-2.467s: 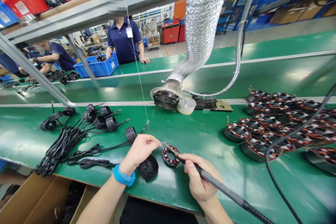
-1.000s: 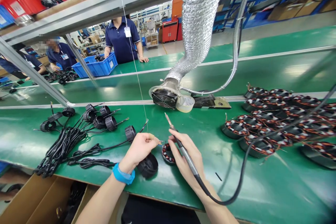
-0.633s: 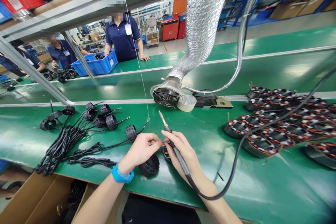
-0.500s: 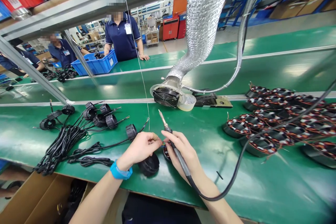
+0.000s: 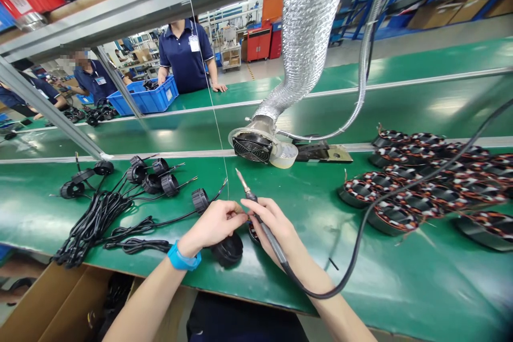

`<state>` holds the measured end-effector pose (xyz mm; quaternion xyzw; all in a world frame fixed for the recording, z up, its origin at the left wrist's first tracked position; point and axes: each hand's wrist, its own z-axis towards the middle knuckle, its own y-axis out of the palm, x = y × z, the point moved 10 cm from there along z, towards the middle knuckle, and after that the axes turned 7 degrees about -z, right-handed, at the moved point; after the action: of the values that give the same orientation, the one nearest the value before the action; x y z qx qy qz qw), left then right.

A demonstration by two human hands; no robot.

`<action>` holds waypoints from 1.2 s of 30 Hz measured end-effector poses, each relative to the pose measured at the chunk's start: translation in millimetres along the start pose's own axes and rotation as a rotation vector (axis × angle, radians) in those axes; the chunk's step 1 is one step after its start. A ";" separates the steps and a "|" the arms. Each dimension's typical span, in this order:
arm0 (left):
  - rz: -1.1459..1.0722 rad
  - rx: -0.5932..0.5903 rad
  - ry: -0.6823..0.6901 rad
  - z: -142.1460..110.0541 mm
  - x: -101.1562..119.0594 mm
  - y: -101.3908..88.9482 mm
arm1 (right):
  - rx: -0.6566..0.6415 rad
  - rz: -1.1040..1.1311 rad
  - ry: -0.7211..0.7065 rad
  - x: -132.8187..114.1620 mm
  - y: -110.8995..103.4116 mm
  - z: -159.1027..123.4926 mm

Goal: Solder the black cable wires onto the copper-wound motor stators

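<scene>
My right hand (image 5: 280, 224) is wrapped round a soldering iron (image 5: 274, 246), whose metal tip points up and away from me. Thumb and fingers of my left hand (image 5: 220, 222) are pinched close beside the right fingertips; what they hold is too small and hidden to make out. Below the hands sits a black round housing (image 5: 227, 252) on the green bench. Partly covered by my right hand is a wire-wound ring (image 5: 252, 232). A black collar (image 5: 200, 201) on a cable lies just beyond my left hand.
Bundled black cables (image 5: 90, 222) and several collars lie to the left. Wound stators (image 5: 395, 218) fill the right side. A fan (image 5: 253, 148) on a foil duct (image 5: 306, 26) hangs ahead, beside a tape roll (image 5: 284, 155). The iron's cord (image 5: 360, 235) loops rightward. Co-workers (image 5: 186, 56) are across the line.
The soldering iron's tip has shifted slightly left, and its cord has moved a little. My right fingers have shifted slightly left too. My left hand stays pinched in nearly the same place.
</scene>
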<state>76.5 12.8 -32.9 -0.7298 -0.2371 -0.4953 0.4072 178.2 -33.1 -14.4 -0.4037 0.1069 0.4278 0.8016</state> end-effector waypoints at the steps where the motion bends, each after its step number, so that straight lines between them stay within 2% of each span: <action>1: 0.004 0.000 -0.004 -0.1 -0.5 -0.3 | 0.013 -0.012 -0.004 -1.0 -1.6 -0.2; 6: 0.019 0.000 -0.011 0.3 -1.9 -0.6 | 0.109 0.006 0.028 -4.8 -15.4 2.2; 14: 0.012 -0.013 0.000 -0.2 0.6 1.8 | 0.101 0.032 0.007 -8.6 -14.9 6.2; 20: -0.061 -0.055 -0.041 2.0 -4.6 5.2 | 0.154 0.058 0.109 0.4 -21.9 -6.5; 24: -0.107 -0.035 -0.024 4.8 -4.9 5.4 | 0.174 0.058 0.127 0.2 -22.0 -13.4; 29: -0.172 -0.006 -0.077 7.9 -11.7 6.0 | 0.175 0.056 0.098 -6.1 -23.6 -13.7; 33: -0.178 -0.007 -0.109 9.2 -15.0 7.2 | 0.299 0.064 0.204 4.1 -40.8 -24.0; 36: -0.133 0.004 -0.096 9.0 -14.4 6.2 | 0.428 0.037 0.339 18.4 -54.0 -47.5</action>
<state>80.2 17.7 -50.0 -0.7347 -0.3050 -0.4852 0.3630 239.5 -73.8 -24.8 -0.2888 0.3348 0.3363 0.8315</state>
